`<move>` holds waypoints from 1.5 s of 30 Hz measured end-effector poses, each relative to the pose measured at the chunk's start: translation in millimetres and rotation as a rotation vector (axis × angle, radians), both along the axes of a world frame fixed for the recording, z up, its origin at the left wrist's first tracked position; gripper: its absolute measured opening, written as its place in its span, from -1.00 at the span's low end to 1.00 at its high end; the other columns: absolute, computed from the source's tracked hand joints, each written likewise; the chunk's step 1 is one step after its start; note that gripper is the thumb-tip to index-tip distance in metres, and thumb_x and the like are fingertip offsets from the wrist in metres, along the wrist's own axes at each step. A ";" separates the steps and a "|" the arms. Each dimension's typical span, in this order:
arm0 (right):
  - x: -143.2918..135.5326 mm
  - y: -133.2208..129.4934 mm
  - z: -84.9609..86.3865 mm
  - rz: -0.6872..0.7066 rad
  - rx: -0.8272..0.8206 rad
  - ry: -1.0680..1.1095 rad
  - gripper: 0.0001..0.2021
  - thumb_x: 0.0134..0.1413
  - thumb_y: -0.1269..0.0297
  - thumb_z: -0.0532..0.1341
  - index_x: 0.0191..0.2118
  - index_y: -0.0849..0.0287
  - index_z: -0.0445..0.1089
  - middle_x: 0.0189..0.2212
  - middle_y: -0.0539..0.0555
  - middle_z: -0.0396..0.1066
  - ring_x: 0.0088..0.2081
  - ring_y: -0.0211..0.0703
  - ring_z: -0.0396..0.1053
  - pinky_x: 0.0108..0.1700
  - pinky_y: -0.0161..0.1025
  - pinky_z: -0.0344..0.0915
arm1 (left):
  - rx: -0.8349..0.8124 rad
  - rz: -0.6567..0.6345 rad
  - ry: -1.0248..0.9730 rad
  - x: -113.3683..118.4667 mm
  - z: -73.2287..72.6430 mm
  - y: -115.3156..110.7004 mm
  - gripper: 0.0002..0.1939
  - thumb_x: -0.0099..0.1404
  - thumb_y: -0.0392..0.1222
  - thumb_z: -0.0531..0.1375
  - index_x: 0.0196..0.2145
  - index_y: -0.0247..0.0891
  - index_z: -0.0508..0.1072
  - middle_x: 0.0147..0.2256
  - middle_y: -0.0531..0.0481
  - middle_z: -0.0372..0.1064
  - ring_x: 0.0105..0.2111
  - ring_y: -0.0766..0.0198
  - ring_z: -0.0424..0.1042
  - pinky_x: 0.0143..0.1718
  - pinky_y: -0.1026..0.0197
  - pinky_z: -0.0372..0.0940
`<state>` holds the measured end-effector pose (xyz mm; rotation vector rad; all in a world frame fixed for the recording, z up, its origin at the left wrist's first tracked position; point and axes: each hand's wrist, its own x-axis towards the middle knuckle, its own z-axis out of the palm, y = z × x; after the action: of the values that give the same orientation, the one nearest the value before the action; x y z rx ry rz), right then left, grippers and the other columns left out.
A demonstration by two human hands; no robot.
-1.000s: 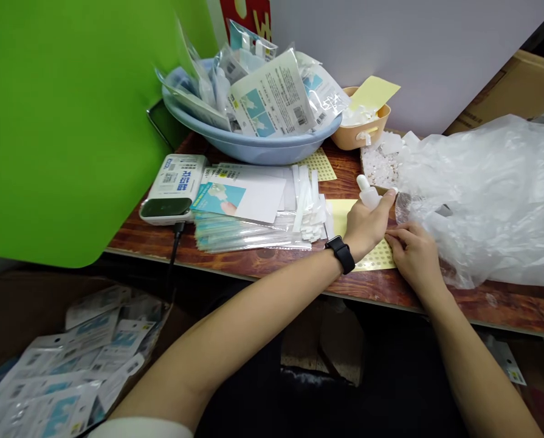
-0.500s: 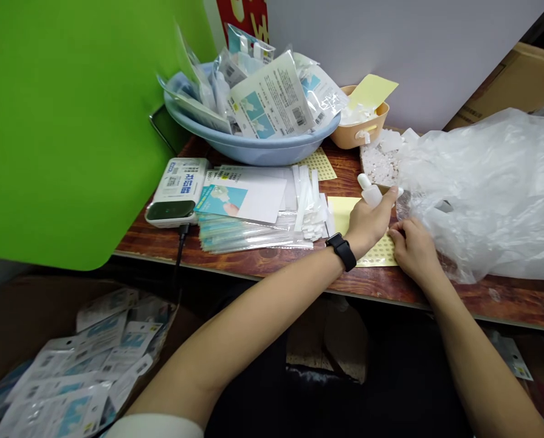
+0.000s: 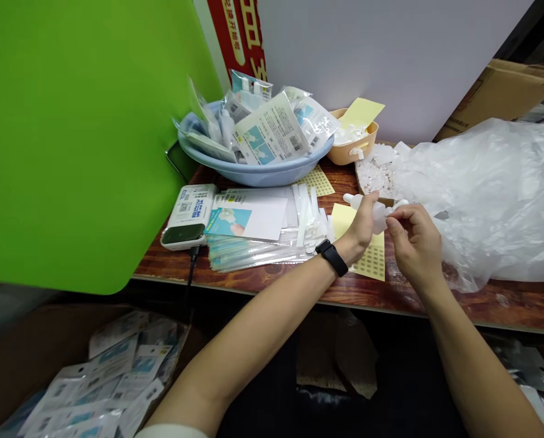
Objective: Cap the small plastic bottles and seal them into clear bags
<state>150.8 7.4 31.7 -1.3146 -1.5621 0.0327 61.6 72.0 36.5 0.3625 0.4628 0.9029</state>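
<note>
My left hand (image 3: 359, 234), with a black watch on its wrist, is closed around two small translucent plastic dropper bottles. One bottle (image 3: 354, 201) points its white tip to the left; the other bottle (image 3: 380, 218) sticks out to the right of the fingers. Close against that second bottle is my right hand (image 3: 416, 243), its thumb and forefinger pinched together. Whatever lies in the pinch is too small to make out. Beneath the left hand lies a yellow sheet of small round stickers (image 3: 371, 260), partly covered by the hand.
Left of my hands are stacked clear bags with printed cards (image 3: 262, 222) and a white device (image 3: 187, 216) on a cable. Behind stand a blue basin (image 3: 262, 176) of packed bags and an orange basket (image 3: 356, 152). A large plastic bag (image 3: 495, 201) fills the right side.
My right hand has lifted off the sticker sheet and come up to the bottles. My left hand has turned the bottles sideways. The camera view has tilted upward.
</note>
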 end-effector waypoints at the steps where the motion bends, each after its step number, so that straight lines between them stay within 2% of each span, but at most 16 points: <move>1: -1.7 2.5 0.9 -0.007 0.005 -0.006 -0.93 0.18 0.32 0.17 -0.34 0.13 0.31 -0.36 0.02 0.32 -0.33 -0.19 0.29 -0.30 -0.22 0.23 | 0.046 0.009 0.006 -0.8 0.1 -0.7 -0.61 0.39 -0.14 0.07 -0.59 -0.25 0.23 -0.63 0.12 0.14 -0.62 0.39 0.10 -0.53 0.28 0.00; 3: -4.8 6.2 2.8 -0.027 0.009 -0.024 -0.92 0.18 0.35 0.16 -0.37 0.13 0.29 -0.38 0.01 0.32 -0.35 -0.19 0.28 -0.31 -0.22 0.21 | 0.125 0.026 0.015 -2.2 -0.8 -2.1 -0.61 0.39 -0.14 0.04 -0.59 -0.25 0.22 -0.64 0.12 0.12 -0.63 0.39 0.10 -0.53 0.28 0.01; 7: -10.8 9.8 5.2 -0.055 0.019 -0.061 -0.90 0.15 0.37 0.15 -0.40 0.12 0.26 -0.42 0.00 0.30 -0.38 -0.19 0.25 -0.33 -0.21 0.19 | 0.172 0.009 0.032 -4.9 -2.1 -4.1 -0.60 0.40 -0.14 -0.01 -0.61 -0.24 0.19 -0.66 0.13 0.08 -0.66 0.40 0.07 -0.55 0.28 0.01; 15: -18.1 10.2 7.3 -0.120 0.036 -0.083 -0.91 0.12 0.36 0.17 -0.41 0.13 0.28 -0.42 0.02 0.33 -0.40 -0.20 0.25 -0.37 -0.23 0.19 | 0.202 -0.003 0.043 -6.8 0.6 -6.9 -0.64 0.36 -0.11 -0.05 -0.58 -0.25 0.19 -0.61 0.10 0.11 -0.61 0.38 0.11 -0.51 0.27 0.03; 21: -11.7 5.3 16.9 0.000 -0.054 -0.053 -0.90 0.13 0.25 0.22 -0.26 0.13 0.43 -0.38 0.03 0.40 -0.41 -0.19 0.30 -0.36 -0.21 0.24 | 0.211 -0.034 0.070 -13.8 -0.7 -9.7 -0.72 0.30 -0.09 -0.02 -0.51 -0.25 0.24 -0.58 0.10 0.14 -0.60 0.36 0.11 -0.51 0.27 0.03; 25: -8.1 2.2 22.6 0.107 -0.067 -0.026 -0.86 0.16 0.17 0.23 -0.30 0.10 0.47 -0.41 0.02 0.42 -0.42 -0.18 0.31 -0.35 -0.20 0.25 | 0.240 -0.060 0.066 -19.6 1.5 -16.2 -0.73 0.25 -0.04 0.01 -0.49 -0.25 0.27 -0.54 0.09 0.21 -0.54 0.34 0.19 -0.46 0.27 0.11; 29: -7.4 2.4 22.7 0.123 -0.082 0.008 -0.84 0.07 0.14 0.31 -0.39 0.10 0.44 -0.50 -0.02 0.39 -0.48 -0.21 0.27 -0.38 -0.21 0.24 | 0.190 -0.100 0.065 -26.3 7.3 -24.2 -0.77 0.20 -0.04 0.03 -0.48 -0.24 0.28 -0.52 0.08 0.23 -0.52 0.32 0.24 -0.46 0.25 0.18; 32: -10.8 1.2 19.8 0.154 -0.052 0.000 -0.89 0.14 0.21 0.25 -0.35 0.09 0.46 -0.43 0.00 0.43 -0.41 -0.18 0.35 -0.35 -0.20 0.27 | 0.182 -0.095 0.064 -34.1 11.3 -26.3 -0.80 0.17 -0.04 0.06 -0.47 -0.23 0.27 -0.53 0.10 0.22 -0.55 0.31 0.25 -0.50 0.24 0.18; 34: -16.0 -1.1 16.6 0.072 0.020 0.081 -0.89 0.17 0.22 0.21 -0.29 0.11 0.45 -0.35 0.03 0.43 -0.34 -0.16 0.39 -0.28 -0.18 0.31 | 0.208 -0.097 0.072 -39.9 13.4 -24.9 -0.79 0.14 -0.04 0.09 -0.45 -0.24 0.31 -0.54 0.08 0.25 -0.54 0.30 0.27 -0.50 0.24 0.17; 36: -23.3 -3.5 12.7 -0.098 0.091 0.242 -0.85 0.20 0.17 0.20 -0.22 0.13 0.40 -0.30 0.06 0.41 -0.28 -0.13 0.40 -0.21 -0.14 0.34 | 0.258 -0.057 0.117 -44.9 15.4 -22.5 -0.81 0.08 -0.10 0.18 -0.42 -0.30 0.38 -0.55 0.06 0.29 -0.52 0.32 0.30 -0.47 0.26 0.16; 38: -32.1 -4.9 8.5 -0.209 0.074 0.400 -0.76 0.22 0.08 0.18 -0.14 0.15 0.34 -0.25 0.08 0.39 -0.25 -0.12 0.42 -0.18 -0.10 0.35 | 0.315 0.060 0.167 -48.5 17.8 -20.7 -0.81 0.01 -0.18 0.27 -0.41 -0.35 0.44 -0.52 0.04 0.34 -0.48 0.34 0.34 -0.39 0.26 0.18; 41: -47.1 -4.1 3.5 -0.115 -0.088 0.527 -0.62 0.24 -0.06 0.11 -0.03 0.13 0.23 -0.08 0.16 0.36 -0.16 -0.07 0.42 -0.16 -0.06 0.38 | 0.363 0.217 0.150 -50.7 21.2 -22.0 -0.78 -0.05 -0.23 0.36 -0.40 -0.34 0.50 -0.40 -0.01 0.44 -0.36 0.30 0.40 -0.21 0.20 0.25; 43: -58.4 -2.2 2.0 -0.053 -0.149 0.504 -0.57 0.26 -0.12 0.04 0.03 0.11 0.19 0.03 0.21 0.30 -0.04 0.00 0.38 -0.09 0.02 0.38 | 0.349 0.231 0.119 -50.4 22.2 -25.4 -0.79 -0.05 -0.23 0.37 -0.41 -0.31 0.51 -0.37 -0.02 0.45 -0.34 0.27 0.40 -0.15 0.14 0.27; 45: -70.4 0.0 2.7 -0.082 -0.132 0.415 -0.55 0.29 -0.12 -0.02 0.06 0.12 0.18 0.07 0.26 0.27 0.07 0.07 0.30 0.04 0.12 0.30 | 0.304 0.225 0.108 -49.2 21.8 -29.5 -0.80 -0.03 -0.19 0.38 -0.42 -0.29 0.49 -0.40 -0.02 0.41 -0.38 0.27 0.38 -0.17 0.11 0.28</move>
<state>80.5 7.4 34.4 -1.3709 -1.1673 0.3414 12.3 42.5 58.4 0.6483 0.4718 1.1806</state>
